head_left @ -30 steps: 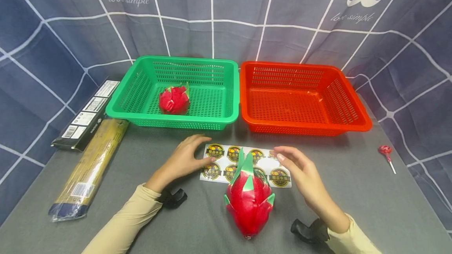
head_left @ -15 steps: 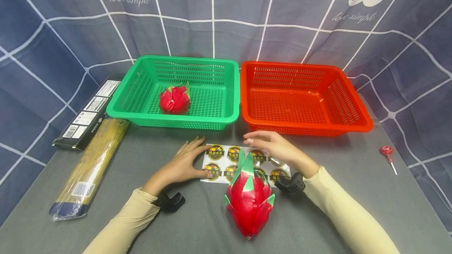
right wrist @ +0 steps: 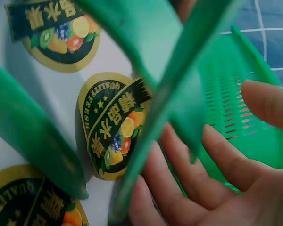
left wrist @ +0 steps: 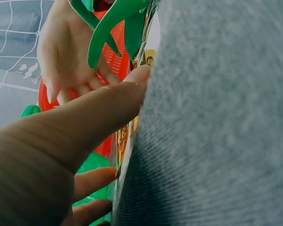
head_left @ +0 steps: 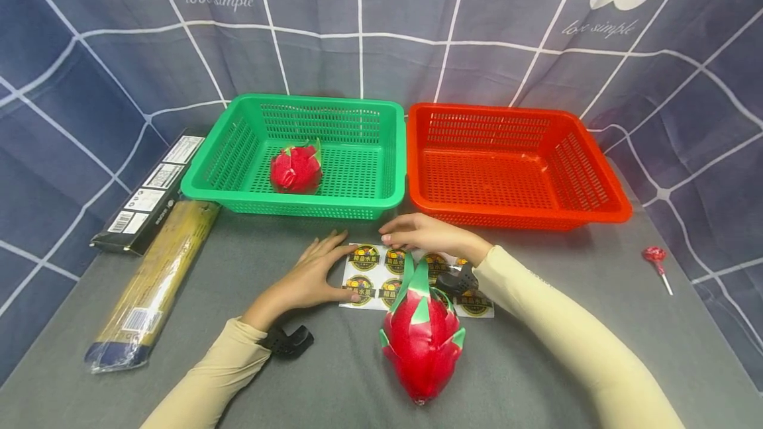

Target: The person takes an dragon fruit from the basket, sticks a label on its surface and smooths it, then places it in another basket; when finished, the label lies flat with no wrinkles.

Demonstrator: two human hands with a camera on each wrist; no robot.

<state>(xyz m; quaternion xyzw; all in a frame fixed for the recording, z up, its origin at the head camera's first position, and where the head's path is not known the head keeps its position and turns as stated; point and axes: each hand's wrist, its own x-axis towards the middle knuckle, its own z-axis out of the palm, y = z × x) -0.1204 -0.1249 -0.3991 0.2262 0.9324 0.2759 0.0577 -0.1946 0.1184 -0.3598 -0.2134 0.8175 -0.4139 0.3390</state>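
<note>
A white sheet of round fruit stickers (head_left: 374, 281) lies flat on the grey cloth. My left hand (head_left: 304, 283) rests at its left edge, thumb and fingers spread, the thumb tip on the sheet. Over the sheet's far edge reaches my right hand (head_left: 430, 234), its fingers loosely bent with nothing in them; the right wrist view shows the fingers apart, beside a sticker (right wrist: 115, 127). A toy-like red dragon fruit (head_left: 420, 353) stands at the near side, its green leaves (left wrist: 108, 33) rising between the hands and covering part of the sheet.
Behind are a green basket (head_left: 292, 202) holding a smaller dragon fruit (head_left: 295, 169) and a red basket (head_left: 518, 217). A black box (head_left: 149, 197) and a long pack of noodle-like sticks (head_left: 155, 283) lie left. A lollipop (head_left: 656, 257) lies far right.
My right hand has moved leftward across the sticker sheet, from its right end to beyond the dragon fruit's leaves. The left hand has barely shifted.
</note>
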